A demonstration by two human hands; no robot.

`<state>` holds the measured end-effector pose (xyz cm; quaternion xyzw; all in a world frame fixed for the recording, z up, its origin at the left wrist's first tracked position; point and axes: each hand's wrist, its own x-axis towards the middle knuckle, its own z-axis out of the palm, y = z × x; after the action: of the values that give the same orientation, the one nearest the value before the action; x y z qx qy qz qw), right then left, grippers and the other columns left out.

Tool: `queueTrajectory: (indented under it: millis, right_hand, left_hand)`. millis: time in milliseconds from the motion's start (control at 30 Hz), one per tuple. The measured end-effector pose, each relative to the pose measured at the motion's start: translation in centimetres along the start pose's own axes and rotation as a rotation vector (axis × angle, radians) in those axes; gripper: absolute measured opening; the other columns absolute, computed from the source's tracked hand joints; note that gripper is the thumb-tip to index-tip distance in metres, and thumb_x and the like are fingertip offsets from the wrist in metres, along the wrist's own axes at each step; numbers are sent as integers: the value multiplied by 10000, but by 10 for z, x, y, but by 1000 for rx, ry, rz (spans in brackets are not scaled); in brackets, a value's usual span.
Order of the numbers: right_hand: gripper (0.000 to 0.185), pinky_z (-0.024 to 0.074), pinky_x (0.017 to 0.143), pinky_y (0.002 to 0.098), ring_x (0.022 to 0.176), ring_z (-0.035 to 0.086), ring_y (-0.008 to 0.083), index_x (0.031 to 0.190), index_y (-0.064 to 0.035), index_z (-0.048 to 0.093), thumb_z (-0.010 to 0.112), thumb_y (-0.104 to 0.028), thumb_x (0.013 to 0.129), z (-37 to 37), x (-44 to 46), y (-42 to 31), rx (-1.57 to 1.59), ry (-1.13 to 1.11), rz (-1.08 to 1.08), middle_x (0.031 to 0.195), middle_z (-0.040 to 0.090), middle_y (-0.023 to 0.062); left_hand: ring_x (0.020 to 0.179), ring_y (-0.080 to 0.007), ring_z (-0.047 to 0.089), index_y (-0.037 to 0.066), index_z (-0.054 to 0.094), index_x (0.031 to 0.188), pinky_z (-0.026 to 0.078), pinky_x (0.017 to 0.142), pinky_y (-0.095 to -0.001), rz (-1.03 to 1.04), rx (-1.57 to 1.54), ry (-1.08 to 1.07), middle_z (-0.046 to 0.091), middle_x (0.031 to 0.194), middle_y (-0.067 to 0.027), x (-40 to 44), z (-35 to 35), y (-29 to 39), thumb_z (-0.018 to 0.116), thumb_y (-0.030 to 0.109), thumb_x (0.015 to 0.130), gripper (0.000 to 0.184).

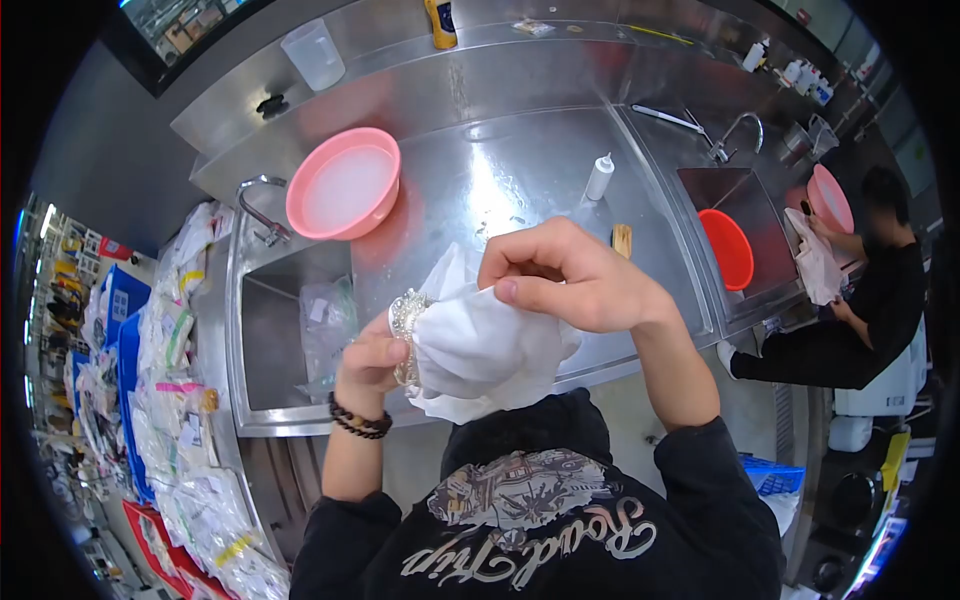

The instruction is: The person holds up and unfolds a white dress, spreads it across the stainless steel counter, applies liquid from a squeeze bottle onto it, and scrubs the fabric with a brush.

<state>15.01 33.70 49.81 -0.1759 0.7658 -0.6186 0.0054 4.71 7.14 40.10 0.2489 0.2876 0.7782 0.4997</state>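
A white cloth item point(490, 355) is held up in front of my chest, with a glittering beaded band point(407, 318) along its left edge. My left hand point(370, 355), with a dark bead bracelet at the wrist, is closed on the item at the beaded band. Thumb and fingers of my right hand point(570, 275) pinch the white fabric near its top. The cloth bunches and hangs between both hands, so its full shape is hidden. Past my right hand, a wooden-backed brush or block point(622, 240) and a white squeeze bottle point(600, 177) are on the steel counter point(500, 160).
A pink basin point(300, 190) of cloudy liquid stands back left by a faucet point(262, 210). The left sink point(270, 350) holds a clear plastic bag point(328, 325); the right one holds a red tub point(727, 250). Bagged items point(180, 420) pile at left. Another person point(885, 290) handles pale cloth at right.
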Motion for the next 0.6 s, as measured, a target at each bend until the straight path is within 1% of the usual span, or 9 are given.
queueTrajectory:
  millis: [33,133,200,300,367,433,467,533,600]
  right_hand:
    - [97,375,633,240,666,462,88,932,-25,702,608,-46,935,-3,1,1,-36,-43,2,753,613,-22]
    - [84,373,629,242,662,460,90,931,-23,704,624,-47,928,-9,3,20,-36,-26,51,745,610,-19]
    - [72,370,625,245,659,458,92,930,-21,706,639,-48,921,-12,6,43,-38,-1,87,736,607,-16]
    - [88,438,654,243,692,521,94,973,-12,713,666,-40,905,-30,-15,112,46,23,210,787,650,13]
    - [180,533,728,277,752,621,158,1071,-22,728,701,-52,896,-41,-33,190,109,434,287,903,709,66]
    - [364,582,856,361,935,688,290,1228,-30,700,749,-164,893,-56,-71,298,-373,681,551,1114,711,158]
    - [626,567,915,438,1086,653,401,1412,-29,583,776,-278,872,-59,-106,388,-906,743,675,1244,637,242]
    - [782,553,947,467,1196,610,424,1526,-24,446,749,-293,857,-54,-146,426,-966,698,998,1307,574,280]
    - [836,554,939,473,1139,642,435,1583,-47,371,721,-239,848,-38,-170,424,-1052,680,1132,1325,557,273]
  left_hand:
    - [1048,-247,704,-70,536,1468,579,900,-303,40,-174,-61,703,1288,-182,-1,-5,-15,757,127,883,656]
    - [1048,-251,722,-53,554,1434,596,890,-319,245,158,188,715,1270,-177,11,6,-56,711,51,927,541]
    - [1043,-257,734,-47,558,1431,600,898,-332,116,164,309,728,1250,-171,17,12,-61,653,-15,952,489]
    - [994,-253,744,-65,562,1418,603,859,-316,136,68,488,736,1225,-179,8,17,-66,649,-21,922,506]
    - [946,-248,753,-83,565,1406,605,821,-301,143,-26,641,744,1201,-186,0,19,-71,645,-27,892,523]
    - [969,-256,747,-79,559,1416,601,849,-315,189,-71,664,739,1217,-186,-12,12,-78,633,-42,899,523]
    - [992,-264,741,-74,554,1426,598,876,-328,220,-112,656,733,1233,-187,-17,4,-82,620,-57,906,524]
    - [1039,-279,730,-66,543,1445,590,932,-355,275,-195,624,722,1265,-188,-21,-4,-91,594,-87,921,527]
    - [1048,-283,726,-66,537,1450,586,938,-359,293,-193,645,716,1276,-193,-15,4,-90,582,-102,906,547]
